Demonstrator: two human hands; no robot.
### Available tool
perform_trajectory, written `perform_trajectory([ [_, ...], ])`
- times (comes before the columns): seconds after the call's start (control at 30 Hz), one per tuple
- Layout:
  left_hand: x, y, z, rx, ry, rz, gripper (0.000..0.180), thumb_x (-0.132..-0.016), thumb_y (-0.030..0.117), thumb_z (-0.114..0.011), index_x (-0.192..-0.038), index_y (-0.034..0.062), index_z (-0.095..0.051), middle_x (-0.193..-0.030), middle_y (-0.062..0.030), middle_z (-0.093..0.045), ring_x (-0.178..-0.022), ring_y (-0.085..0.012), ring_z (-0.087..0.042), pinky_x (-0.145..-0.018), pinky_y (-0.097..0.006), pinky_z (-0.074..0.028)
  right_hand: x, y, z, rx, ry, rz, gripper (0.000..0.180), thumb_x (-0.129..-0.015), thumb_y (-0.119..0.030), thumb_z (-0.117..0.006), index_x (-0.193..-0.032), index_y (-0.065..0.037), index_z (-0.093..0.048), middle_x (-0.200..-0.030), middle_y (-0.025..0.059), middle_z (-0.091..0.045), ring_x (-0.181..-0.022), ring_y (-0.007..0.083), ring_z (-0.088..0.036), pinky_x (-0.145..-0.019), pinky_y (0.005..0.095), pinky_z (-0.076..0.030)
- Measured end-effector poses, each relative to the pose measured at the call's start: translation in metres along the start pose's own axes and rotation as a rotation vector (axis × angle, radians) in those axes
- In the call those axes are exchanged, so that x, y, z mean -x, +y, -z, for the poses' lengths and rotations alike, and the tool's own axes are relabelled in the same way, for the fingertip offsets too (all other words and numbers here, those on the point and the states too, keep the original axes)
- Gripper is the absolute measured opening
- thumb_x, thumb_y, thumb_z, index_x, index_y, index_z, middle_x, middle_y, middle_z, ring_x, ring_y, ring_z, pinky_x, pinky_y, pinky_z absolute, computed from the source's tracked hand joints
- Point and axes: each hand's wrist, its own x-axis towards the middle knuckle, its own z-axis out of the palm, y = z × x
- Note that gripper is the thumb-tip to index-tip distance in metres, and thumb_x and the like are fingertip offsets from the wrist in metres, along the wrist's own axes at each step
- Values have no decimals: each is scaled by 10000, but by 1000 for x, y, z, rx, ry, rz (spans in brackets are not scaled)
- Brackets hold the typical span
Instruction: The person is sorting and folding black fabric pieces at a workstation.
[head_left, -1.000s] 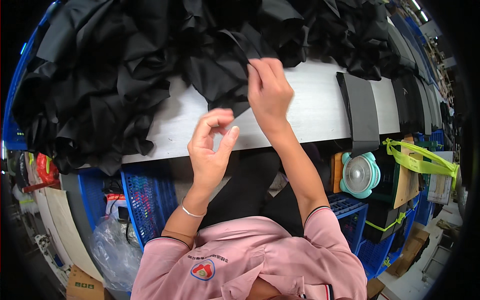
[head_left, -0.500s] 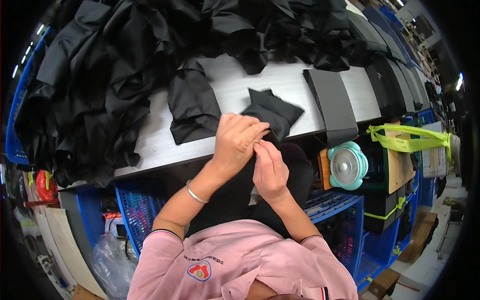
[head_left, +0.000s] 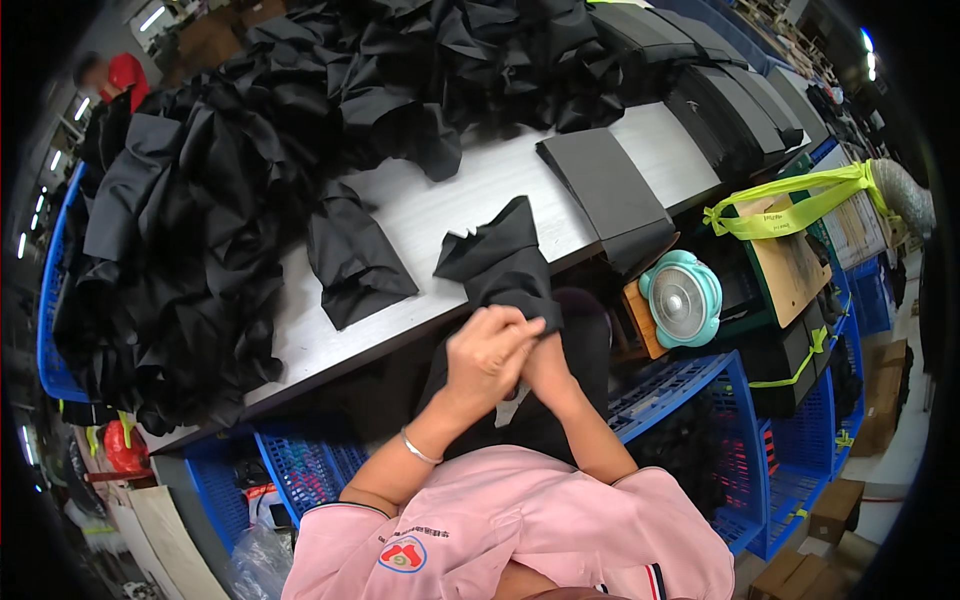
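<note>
A piece of black fabric (head_left: 508,268) reaches from the table's near edge toward me, its far end raised into a crumpled point. At its near end my left hand (head_left: 490,355) is closed, thumb and fingers pinching the edge. My right hand (head_left: 548,368) meets it there, its fingertips mostly hidden under the cloth and behind the left hand. Left of this piece, another black fabric piece (head_left: 358,258) lies folded on the white table (head_left: 330,345).
Crumpled black fabric (head_left: 190,240) is heaped across the table's left and back. A stack of flat dark grey pieces (head_left: 612,190) lies to the right. Beside the table are a turquoise fan (head_left: 682,298), a yellow-green strap (head_left: 790,210) and blue crates (head_left: 745,450). A person in red (head_left: 122,75) is far left.
Both hands have come lower, toward my body, with the fabric's near edge. The fabric has turned and spread, and more of it shows. The whole view has shifted.
</note>
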Motion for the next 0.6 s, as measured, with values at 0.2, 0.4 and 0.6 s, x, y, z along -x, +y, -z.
perform_trajectory([
  [0.2,58,27,-30,201,-184,72,194,-779,12,-749,-969,52,-757,-874,-74,-659,-736,-218,-648,-630,-312,-521,-30,36,-6,-1222,55,-376,314,-999,-196,-556,-1284,-65,-560,-1224,106,-609,-1087,205,-602,-917,319,-497],
  [0.4,54,42,-22,383,-296,51,331,-753,70,-786,-1073,48,-705,-1053,-106,-642,-989,-238,-606,-782,-327,-516,-76,21,11,-1522,313,-720,534,-1046,-293,-510,-1491,-56,-335,-1465,152,-471,-1274,292,-521,-1078,404,-427],
  [0.6,18,-19,-21,174,-6,447,238,-818,177,-781,-982,44,-670,-1276,-131,-578,-1239,-305,-471,-1052,-407,-382,-61,5,17,-1494,256,-567,568,-1052,-320,-479,-1509,-33,-304,-1516,180,-411,-1381,303,-435,-1147,403,-358],
])
